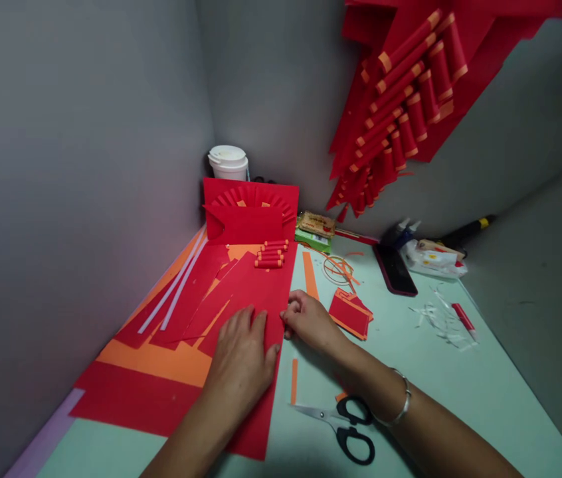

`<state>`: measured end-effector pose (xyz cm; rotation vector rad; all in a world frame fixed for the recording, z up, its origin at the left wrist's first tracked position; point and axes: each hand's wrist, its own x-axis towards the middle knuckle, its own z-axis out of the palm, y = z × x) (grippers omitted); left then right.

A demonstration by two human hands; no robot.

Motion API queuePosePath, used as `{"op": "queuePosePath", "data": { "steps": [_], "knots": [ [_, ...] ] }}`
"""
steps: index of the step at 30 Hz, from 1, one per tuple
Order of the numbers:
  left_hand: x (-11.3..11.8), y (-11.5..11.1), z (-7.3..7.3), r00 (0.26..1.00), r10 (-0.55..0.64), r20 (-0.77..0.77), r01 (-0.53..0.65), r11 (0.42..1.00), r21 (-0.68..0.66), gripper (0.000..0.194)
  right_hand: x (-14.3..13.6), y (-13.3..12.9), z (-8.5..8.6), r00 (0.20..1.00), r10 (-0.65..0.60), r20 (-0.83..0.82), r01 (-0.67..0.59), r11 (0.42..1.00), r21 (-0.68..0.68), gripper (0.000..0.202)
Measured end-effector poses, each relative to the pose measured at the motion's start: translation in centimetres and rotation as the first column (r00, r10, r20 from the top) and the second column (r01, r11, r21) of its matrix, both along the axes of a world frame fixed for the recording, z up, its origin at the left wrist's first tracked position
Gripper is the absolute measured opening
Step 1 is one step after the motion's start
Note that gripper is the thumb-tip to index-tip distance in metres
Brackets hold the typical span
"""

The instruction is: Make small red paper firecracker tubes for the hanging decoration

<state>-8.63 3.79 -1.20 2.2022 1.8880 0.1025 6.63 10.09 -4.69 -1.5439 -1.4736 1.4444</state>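
My left hand (242, 352) lies flat, fingers spread, on a large red paper sheet (256, 425). At the sheet's right edge, my right hand (305, 320) has its fingers curled in a pinch on the paper; the fingertips are partly hidden. Several small red paper rolls with orange ends (268, 263) rest on the red paper beyond my hands. Below my right hand are a narrow orange paper strip (294, 382) and scissors with black handles (333, 417), their blades slightly apart. Small red and orange paper pieces (351, 313) lie right of my right hand.
A folded red paper piece (251, 224) stands at the back, before a white lidded tub (228, 161). A paper firecracker decoration (400, 99) hangs at upper right. A phone (394, 269), white scraps (445, 322) and a red tube (463, 318) are on the table's right.
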Motion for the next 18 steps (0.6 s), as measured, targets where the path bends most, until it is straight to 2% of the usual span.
{"op": "queuePosePath", "data": {
  "steps": [4, 9, 11, 14, 18],
  "knots": [
    [-0.4, 0.3, 0.0, 1.000, 0.016, -0.018, -0.016, 1.000, 0.000, 0.050, -0.1, -0.5, 0.7, 0.990, -0.089, 0.109, 0.074, 0.989, 0.128, 0.053],
    [-0.7, 0.6, 0.1, 0.999, 0.030, -0.036, -0.031, 0.999, -0.016, 0.052, -0.1, -1.0, 1.1, 0.973, -0.119, 0.198, 0.061, 0.960, 0.275, 0.059],
    [-0.9, 0.6, 0.1, 0.998, 0.039, -0.042, -0.040, 0.999, -0.023, 0.052, -0.1, -0.9, 1.1, 0.979, -0.117, 0.165, 0.078, 0.972, 0.222, 0.050],
    [-1.0, 0.6, 0.0, 0.997, 0.052, -0.049, -0.054, 0.998, -0.032, 0.053, -0.1, -0.5, 0.9, 0.993, -0.103, 0.063, 0.099, 0.994, 0.052, 0.034],
    [-0.9, 0.7, 0.3, 0.996, 0.067, -0.057, -0.070, 0.996, -0.049, 0.054, 0.1, 0.0, 1.2, 0.990, -0.061, -0.123, 0.043, 0.989, -0.141, 0.026]
  ]
}}
